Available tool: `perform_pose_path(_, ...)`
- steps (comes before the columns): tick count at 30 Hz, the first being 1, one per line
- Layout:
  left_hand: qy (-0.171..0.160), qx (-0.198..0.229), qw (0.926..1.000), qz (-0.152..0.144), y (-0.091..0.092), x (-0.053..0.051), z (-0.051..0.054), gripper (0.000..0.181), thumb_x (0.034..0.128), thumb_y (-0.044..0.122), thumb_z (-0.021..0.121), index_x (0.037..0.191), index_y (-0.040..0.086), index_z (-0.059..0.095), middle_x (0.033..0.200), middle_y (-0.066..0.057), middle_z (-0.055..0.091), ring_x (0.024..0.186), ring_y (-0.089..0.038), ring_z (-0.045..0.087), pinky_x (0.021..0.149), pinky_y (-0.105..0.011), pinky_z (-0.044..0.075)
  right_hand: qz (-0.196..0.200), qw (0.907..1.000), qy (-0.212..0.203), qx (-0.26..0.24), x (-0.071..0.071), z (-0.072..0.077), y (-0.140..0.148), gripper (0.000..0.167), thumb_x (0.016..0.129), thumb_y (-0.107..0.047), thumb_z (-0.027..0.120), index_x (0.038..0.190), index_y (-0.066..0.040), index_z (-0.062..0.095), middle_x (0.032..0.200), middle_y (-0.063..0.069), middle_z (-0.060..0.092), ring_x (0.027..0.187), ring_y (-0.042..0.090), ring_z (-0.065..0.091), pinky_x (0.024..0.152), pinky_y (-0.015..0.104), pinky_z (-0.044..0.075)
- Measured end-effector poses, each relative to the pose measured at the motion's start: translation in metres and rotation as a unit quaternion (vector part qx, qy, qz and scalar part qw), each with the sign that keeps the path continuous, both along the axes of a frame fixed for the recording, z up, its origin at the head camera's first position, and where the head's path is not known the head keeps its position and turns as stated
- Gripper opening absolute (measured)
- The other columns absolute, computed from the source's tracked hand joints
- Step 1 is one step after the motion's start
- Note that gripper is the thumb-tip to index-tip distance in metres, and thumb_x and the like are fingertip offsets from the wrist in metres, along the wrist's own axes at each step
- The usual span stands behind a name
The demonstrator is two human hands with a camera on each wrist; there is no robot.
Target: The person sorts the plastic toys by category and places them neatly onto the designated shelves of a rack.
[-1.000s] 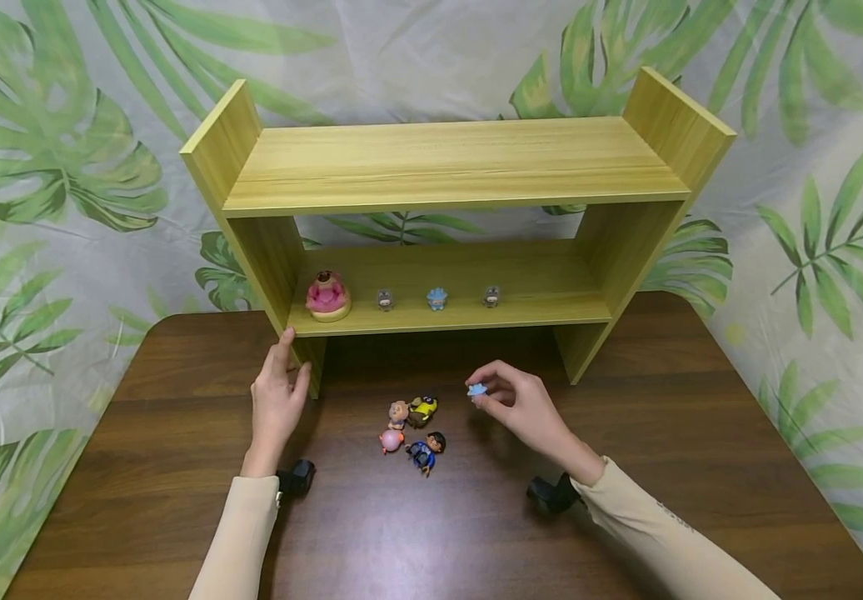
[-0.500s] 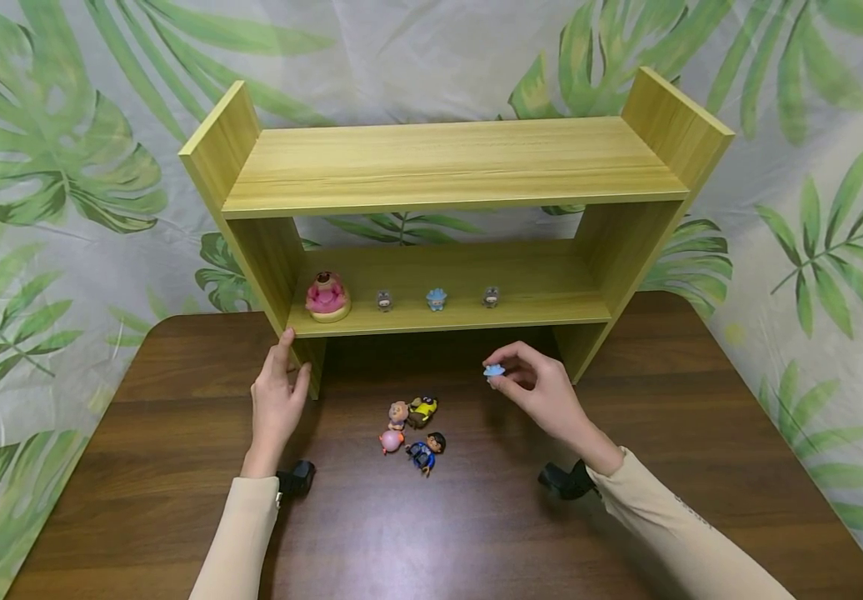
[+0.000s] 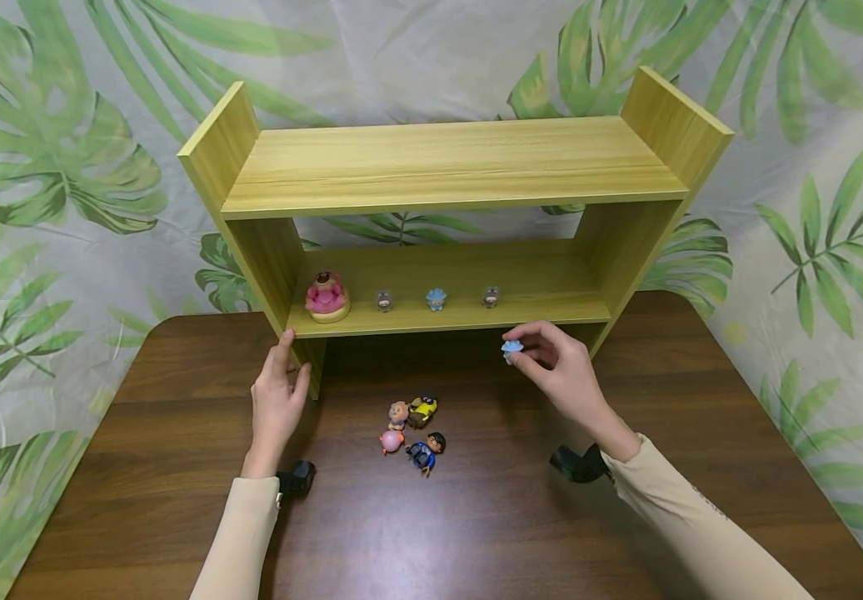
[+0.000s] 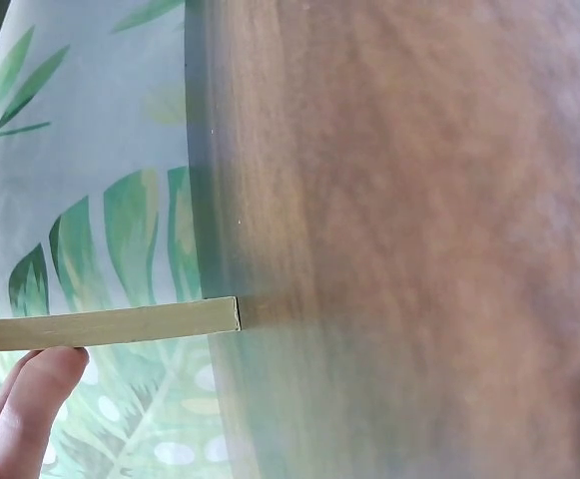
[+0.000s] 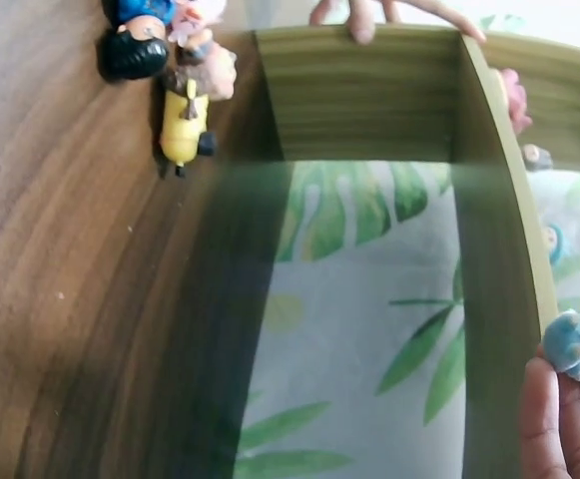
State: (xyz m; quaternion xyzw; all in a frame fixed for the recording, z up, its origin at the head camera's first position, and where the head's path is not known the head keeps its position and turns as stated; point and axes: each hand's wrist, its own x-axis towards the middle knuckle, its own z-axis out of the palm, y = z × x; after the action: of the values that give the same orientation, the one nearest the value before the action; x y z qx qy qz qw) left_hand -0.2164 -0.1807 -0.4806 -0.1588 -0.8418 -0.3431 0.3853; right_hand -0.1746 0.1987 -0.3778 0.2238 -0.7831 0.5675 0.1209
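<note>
Between the thumb and fingers of my right hand (image 3: 566,371) is a small light-blue figurine (image 3: 511,350), just in front of the middle board's edge. In the right wrist view the blue figurine (image 5: 574,346) appears beside that board. My left hand (image 3: 277,404) holds the left side panel of the wooden shelf (image 3: 431,167), thumb and fingers on either side. On the middle board stand a pink bear figurine (image 3: 328,297), a small grey figurine (image 3: 384,301), another light-blue figurine (image 3: 436,300) and a second grey figurine (image 3: 491,297).
Several figurines lie grouped on the brown table (image 3: 401,533): a yellow one (image 3: 423,411), a tan one (image 3: 397,414), a pink one (image 3: 391,442) and a dark-haired one in blue (image 3: 426,452). Leaf-patterned cloth (image 3: 416,58) hangs behind the shelf.
My right hand has carried the light-blue figurine up and rightward from above the table toward the middle board. My left hand stays at the shelf's left panel.
</note>
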Motion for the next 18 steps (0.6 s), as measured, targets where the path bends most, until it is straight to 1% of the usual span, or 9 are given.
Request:
perform_pose_path(2, 0.002, 0.0, 1.0, 0.0, 0.0, 0.0, 0.0, 0.088, 0.0821, -0.013, 0.062, 0.147, 0.036, 0.028, 0.085, -0.014, 0.048, 0.062, -0.026, 0.047, 0.049, -0.041, 0.041, -0.005, 1.0, 0.005, -0.003, -0.005, -0.005, 0.004, 0.023, 0.087, 0.011, 0.061, 0.109, 0.006, 0.061, 0.102, 0.018, 0.063, 0.084, 0.018, 0.063, 0.073, 0.022, 0.051)
perform_pose_path(6, 0.001, 0.002, 1.0, -0.001, 0.0, -0.001, -0.001, 0.088, 0.0821, -0.013, 0.062, 0.147, 0.036, 0.028, 0.085, -0.014, 0.048, 0.062, -0.025, 0.047, 0.049, -0.04, 0.041, -0.012, 0.9997, 0.02, -0.004, -0.008, -0.004, 0.009, 0.022, 0.087, 0.008, 0.063, 0.109, 0.004, 0.061, 0.104, 0.015, 0.063, 0.088, 0.02, 0.062, 0.076, 0.024, 0.051)
perform_pose_path(9, 0.001, 0.001, 1.0, -0.001, 0.0, -0.001, -0.002, 0.088, 0.082, -0.013, 0.061, 0.147, 0.036, 0.028, 0.085, -0.013, 0.048, 0.062, -0.025, 0.046, 0.049, -0.04, 0.041, -0.016, 0.9993, 0.033, -0.006, -0.01, -0.002, 0.011, 0.022, 0.087, 0.008, 0.063, 0.108, 0.004, 0.061, 0.104, 0.018, 0.063, 0.089, 0.021, 0.062, 0.076, 0.024, 0.051)
perform_pose_path(13, 0.002, 0.001, 1.0, 0.0, 0.0, -0.001, -0.001, 0.088, 0.0817, -0.013, 0.062, 0.147, 0.036, 0.028, 0.085, -0.013, 0.048, 0.062, -0.025, 0.047, 0.049, -0.04, 0.041, -0.023, 0.9988, 0.043, -0.007, -0.014, 0.0, 0.015, 0.021, 0.087, 0.008, 0.063, 0.108, 0.006, 0.06, 0.105, 0.022, 0.062, 0.089, 0.017, 0.062, 0.076, 0.024, 0.051)
perform_pose_path(18, 0.003, 0.002, 1.0, 0.0, -0.001, -0.001, -0.001, 0.089, 0.0814, -0.012, 0.062, 0.147, 0.036, 0.028, 0.086, -0.013, 0.049, 0.063, -0.025, 0.047, 0.049, -0.041, 0.041, -0.041, 0.9979, 0.049, -0.009, -0.019, 0.003, 0.02, 0.021, 0.087, 0.009, 0.062, 0.108, 0.006, 0.059, 0.106, 0.02, 0.062, 0.092, 0.011, 0.061, 0.078, 0.023, 0.049)
